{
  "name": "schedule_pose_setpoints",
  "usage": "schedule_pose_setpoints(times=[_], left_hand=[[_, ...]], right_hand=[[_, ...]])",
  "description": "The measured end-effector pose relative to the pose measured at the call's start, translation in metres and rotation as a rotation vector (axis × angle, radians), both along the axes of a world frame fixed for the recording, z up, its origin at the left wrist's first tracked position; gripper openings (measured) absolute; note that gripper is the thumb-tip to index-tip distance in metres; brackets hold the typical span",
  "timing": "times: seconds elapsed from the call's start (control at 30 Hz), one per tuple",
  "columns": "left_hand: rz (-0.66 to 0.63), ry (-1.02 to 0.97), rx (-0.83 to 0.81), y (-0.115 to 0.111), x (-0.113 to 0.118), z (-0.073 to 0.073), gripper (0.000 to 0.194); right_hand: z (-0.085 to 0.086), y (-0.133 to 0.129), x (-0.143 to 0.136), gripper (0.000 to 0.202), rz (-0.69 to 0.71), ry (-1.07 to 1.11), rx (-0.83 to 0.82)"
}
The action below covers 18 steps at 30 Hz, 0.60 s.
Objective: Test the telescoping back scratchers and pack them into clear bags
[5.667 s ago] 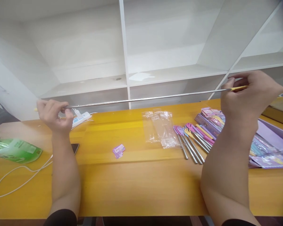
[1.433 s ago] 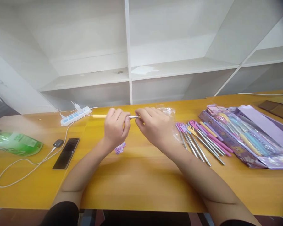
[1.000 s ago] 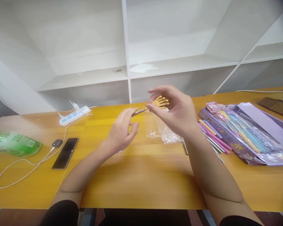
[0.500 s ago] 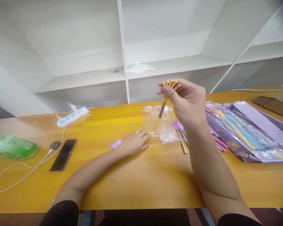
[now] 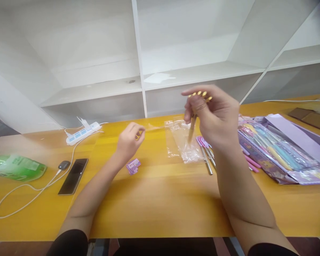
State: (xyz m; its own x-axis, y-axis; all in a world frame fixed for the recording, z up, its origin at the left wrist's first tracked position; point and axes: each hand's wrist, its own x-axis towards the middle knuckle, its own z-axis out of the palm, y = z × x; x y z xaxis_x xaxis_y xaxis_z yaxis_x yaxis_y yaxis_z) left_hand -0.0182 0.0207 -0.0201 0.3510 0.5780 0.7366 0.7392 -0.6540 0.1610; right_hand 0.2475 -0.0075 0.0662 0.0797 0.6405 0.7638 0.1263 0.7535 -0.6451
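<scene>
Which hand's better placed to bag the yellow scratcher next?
Right hand, probably: it holds the scratcher, with the bags close by. The left hand seems to pinch something clear, too blurred to identify.

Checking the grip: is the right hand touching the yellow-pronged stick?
Touching. The head view shows the right hand pinching the yellow-pronged stick: the thumb lies across it, prongs poking out above, the rest slanting down below.

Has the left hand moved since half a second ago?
Yes: left and toward the shelves. The left hand was right of the white shelf divider's foot; now it is left of it.
</scene>
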Motion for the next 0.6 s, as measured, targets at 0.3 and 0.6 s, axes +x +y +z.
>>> schedule_pose_setpoints(times=[0.3, 0.6], left_hand=[[-0.038, 0.013, 0.574, -0.035, -0.014, 0.052, 0.036], [-0.045, 0.155, 0.559, -0.046, -0.009, 0.050, 0.029]], right_hand=[[-0.025, 0.007, -0.030, 0.035, 0.025, -0.424, -0.039], [-0.010, -0.024, -0.018, 0.040, 0.426, -0.471, -0.246]])
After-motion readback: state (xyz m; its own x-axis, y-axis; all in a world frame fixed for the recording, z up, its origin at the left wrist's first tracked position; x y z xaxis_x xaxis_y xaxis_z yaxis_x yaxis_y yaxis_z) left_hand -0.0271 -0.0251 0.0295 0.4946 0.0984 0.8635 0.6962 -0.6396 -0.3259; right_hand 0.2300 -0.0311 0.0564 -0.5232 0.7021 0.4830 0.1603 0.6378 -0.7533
